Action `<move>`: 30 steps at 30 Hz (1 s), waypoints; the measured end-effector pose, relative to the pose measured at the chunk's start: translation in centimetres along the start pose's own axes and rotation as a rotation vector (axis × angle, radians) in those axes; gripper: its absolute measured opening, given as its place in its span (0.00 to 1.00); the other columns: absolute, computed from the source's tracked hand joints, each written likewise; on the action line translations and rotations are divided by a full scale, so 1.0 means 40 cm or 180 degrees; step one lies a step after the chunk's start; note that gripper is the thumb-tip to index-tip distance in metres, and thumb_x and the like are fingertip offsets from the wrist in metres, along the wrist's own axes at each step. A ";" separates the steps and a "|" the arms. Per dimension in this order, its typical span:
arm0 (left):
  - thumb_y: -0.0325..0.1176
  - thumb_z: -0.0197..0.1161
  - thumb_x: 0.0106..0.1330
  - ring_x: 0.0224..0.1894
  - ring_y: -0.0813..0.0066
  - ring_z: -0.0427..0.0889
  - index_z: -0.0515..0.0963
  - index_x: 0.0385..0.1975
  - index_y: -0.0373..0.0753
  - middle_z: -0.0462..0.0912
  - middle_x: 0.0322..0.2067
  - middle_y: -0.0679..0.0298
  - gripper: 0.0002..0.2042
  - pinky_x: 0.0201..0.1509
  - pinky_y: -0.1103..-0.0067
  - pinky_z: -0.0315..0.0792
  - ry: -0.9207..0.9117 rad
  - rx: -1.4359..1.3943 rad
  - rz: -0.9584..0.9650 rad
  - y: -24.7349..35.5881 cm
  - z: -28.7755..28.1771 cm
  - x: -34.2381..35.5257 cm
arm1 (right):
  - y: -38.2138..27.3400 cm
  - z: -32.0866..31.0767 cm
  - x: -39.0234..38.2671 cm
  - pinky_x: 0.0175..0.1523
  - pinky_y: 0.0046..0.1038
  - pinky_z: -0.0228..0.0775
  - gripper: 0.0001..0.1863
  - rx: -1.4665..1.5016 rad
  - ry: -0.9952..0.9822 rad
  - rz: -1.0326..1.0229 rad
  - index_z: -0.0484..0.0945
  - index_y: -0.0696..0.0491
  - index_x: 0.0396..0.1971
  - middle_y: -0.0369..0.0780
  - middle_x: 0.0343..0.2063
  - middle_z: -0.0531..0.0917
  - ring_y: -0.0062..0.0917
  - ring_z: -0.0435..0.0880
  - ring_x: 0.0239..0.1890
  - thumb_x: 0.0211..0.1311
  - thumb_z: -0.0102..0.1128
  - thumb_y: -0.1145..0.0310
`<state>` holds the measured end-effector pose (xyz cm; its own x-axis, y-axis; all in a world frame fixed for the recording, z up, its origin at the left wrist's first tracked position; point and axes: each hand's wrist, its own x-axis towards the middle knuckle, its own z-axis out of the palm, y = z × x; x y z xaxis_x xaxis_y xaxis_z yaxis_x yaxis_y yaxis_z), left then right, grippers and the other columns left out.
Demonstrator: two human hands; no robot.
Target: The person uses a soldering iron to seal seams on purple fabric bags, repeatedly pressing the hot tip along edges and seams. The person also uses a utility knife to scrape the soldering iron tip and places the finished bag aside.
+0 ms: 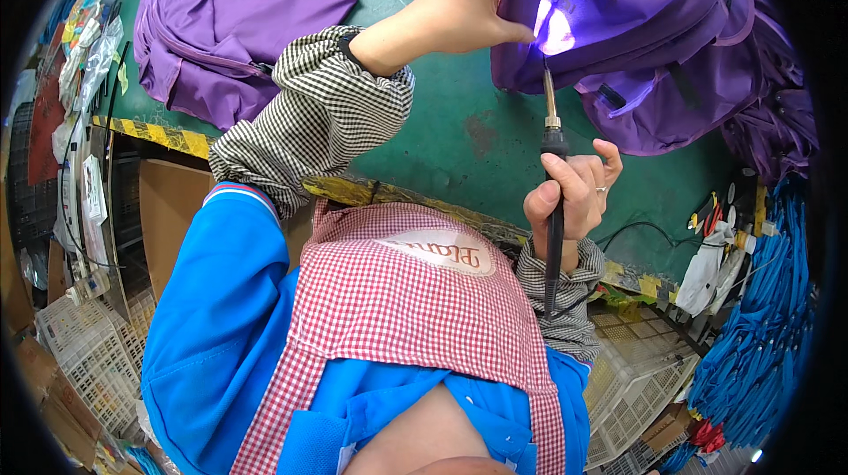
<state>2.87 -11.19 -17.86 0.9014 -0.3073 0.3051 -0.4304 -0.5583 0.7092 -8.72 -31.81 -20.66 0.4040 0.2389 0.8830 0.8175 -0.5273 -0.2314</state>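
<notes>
At the upper middle, my left hand [459, 14] pinches the left edge of a purple backpack [636, 20], thumb toward me and some fingertips hidden behind the fabric. A cartoon bear is printed on the backpack's face. My right hand [576, 195] is closed around the black handle of a soldering iron [554, 153], which points away from me. Its metal tip meets or nearly meets the backpack's lower edge, just right of my left thumb; I cannot tell if they touch. A bright white-violet patch of light shines on the fabric above the tip.
Another purple backpack [243, 16] lies at the left of the green table [442, 126]; more purple fabric [671, 113] lies at the right. Yellow-black tape [159, 135] marks the near edge. Scissors [707, 214] and a black cord [640, 226] lie right, beside hanging blue straps [760, 325]. Plastic crates [632, 378] stand below.
</notes>
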 end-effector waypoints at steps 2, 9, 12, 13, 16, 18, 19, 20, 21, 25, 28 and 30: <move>0.42 0.70 0.50 0.27 0.58 0.81 0.78 0.29 0.34 0.80 0.21 0.55 0.17 0.33 0.70 0.74 -0.0024 0.0309 -0.0060 0.024 -0.020 0.002 | -0.005 -0.002 -0.001 0.54 0.39 0.65 0.07 0.0004 -0.0016 0.0011 0.77 0.52 0.32 0.33 0.14 0.69 0.21 0.69 0.17 0.61 0.51 0.67; 0.25 0.66 0.51 0.28 0.73 0.80 0.76 0.39 0.31 0.82 0.26 0.58 0.14 0.35 0.77 0.75 0.0150 -0.0513 -0.0105 0.064 -0.027 0.021 | 0.000 0.010 -0.003 0.53 0.39 0.66 0.07 0.0018 -0.0052 0.0019 0.77 0.52 0.30 0.33 0.15 0.70 0.21 0.69 0.16 0.60 0.51 0.67; 0.24 0.65 0.52 0.28 0.72 0.81 0.76 0.40 0.30 0.82 0.27 0.58 0.14 0.36 0.77 0.75 0.0079 -0.1334 0.0086 0.030 -0.006 0.031 | 0.006 0.029 -0.011 0.53 0.38 0.66 0.06 0.0066 -0.0030 -0.0005 0.78 0.53 0.30 0.34 0.14 0.70 0.21 0.69 0.16 0.58 0.52 0.69; 0.24 0.64 0.52 0.29 0.73 0.81 0.75 0.40 0.30 0.82 0.27 0.58 0.14 0.36 0.77 0.75 0.0076 -0.1255 0.0116 0.032 -0.003 0.034 | 0.006 0.030 -0.009 0.53 0.38 0.66 0.06 0.0031 -0.0044 -0.0002 0.78 0.53 0.30 0.33 0.14 0.70 0.22 0.69 0.16 0.58 0.52 0.69; 0.24 0.64 0.53 0.29 0.75 0.81 0.75 0.41 0.29 0.82 0.28 0.59 0.14 0.35 0.78 0.75 0.0092 -0.1194 0.0157 0.036 0.001 0.038 | 0.009 0.039 0.008 0.53 0.37 0.66 0.06 -0.0038 -0.0044 -0.0032 0.78 0.53 0.29 0.33 0.14 0.70 0.22 0.69 0.16 0.56 0.52 0.70; 0.23 0.64 0.53 0.29 0.75 0.81 0.74 0.41 0.29 0.82 0.28 0.59 0.15 0.35 0.78 0.75 0.0137 -0.1390 0.0122 0.036 0.006 0.039 | 0.017 0.057 0.014 0.52 0.36 0.66 0.05 -0.0062 -0.0066 -0.0068 0.78 0.52 0.28 0.33 0.14 0.70 0.21 0.70 0.17 0.53 0.54 0.71; 0.23 0.64 0.53 0.29 0.75 0.81 0.74 0.41 0.29 0.82 0.27 0.58 0.15 0.35 0.78 0.75 0.0145 -0.1395 0.0098 0.034 0.007 0.038 | 0.020 0.064 0.013 0.52 0.36 0.66 0.05 -0.0059 -0.0071 -0.0101 0.78 0.52 0.28 0.33 0.15 0.70 0.21 0.70 0.17 0.53 0.54 0.71; 0.23 0.64 0.53 0.29 0.74 0.81 0.74 0.41 0.29 0.82 0.27 0.58 0.15 0.35 0.78 0.75 0.0153 -0.1397 0.0075 0.033 0.008 0.037 | 0.022 0.070 0.010 0.52 0.36 0.66 0.05 -0.0055 -0.0076 -0.0134 0.78 0.52 0.28 0.33 0.15 0.70 0.21 0.70 0.17 0.52 0.54 0.71; 0.23 0.64 0.53 0.28 0.74 0.81 0.74 0.40 0.29 0.82 0.27 0.57 0.14 0.35 0.78 0.75 0.0163 -0.1398 0.0050 0.033 0.008 0.037 | 0.025 0.075 0.008 0.51 0.35 0.66 0.05 -0.0048 -0.0079 -0.0168 0.78 0.51 0.28 0.32 0.15 0.70 0.21 0.70 0.17 0.51 0.55 0.71; 0.22 0.64 0.52 0.29 0.71 0.81 0.74 0.41 0.30 0.82 0.28 0.56 0.15 0.35 0.77 0.75 0.0174 -0.1176 0.0123 0.041 0.013 0.040 | 0.031 0.094 0.021 0.52 0.35 0.66 0.04 -0.0136 -0.0161 -0.0051 0.78 0.51 0.28 0.32 0.15 0.71 0.22 0.70 0.18 0.50 0.57 0.72; 0.23 0.63 0.54 0.29 0.69 0.82 0.74 0.43 0.31 0.82 0.29 0.55 0.15 0.35 0.77 0.75 0.0373 -0.1131 0.0206 0.049 0.010 0.029 | 0.005 0.064 0.062 0.52 0.36 0.68 0.03 0.0043 -0.0286 0.0102 0.77 0.52 0.29 0.33 0.16 0.72 0.22 0.71 0.19 0.53 0.57 0.74; 0.25 0.60 0.57 0.28 0.65 0.82 0.73 0.44 0.33 0.82 0.29 0.56 0.14 0.34 0.75 0.76 0.0507 -0.1062 0.0433 0.056 0.002 0.024 | 0.001 -0.030 0.085 0.55 0.39 0.68 0.04 0.0240 -0.0228 -0.0195 0.75 0.56 0.34 0.42 0.28 0.80 0.22 0.74 0.21 0.60 0.53 0.74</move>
<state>2.75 -12.81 -16.04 0.8445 -0.2231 0.4869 -0.5311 -0.2316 0.8151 -7.79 -32.00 -17.20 0.3786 0.3278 0.8656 0.8690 -0.4479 -0.2105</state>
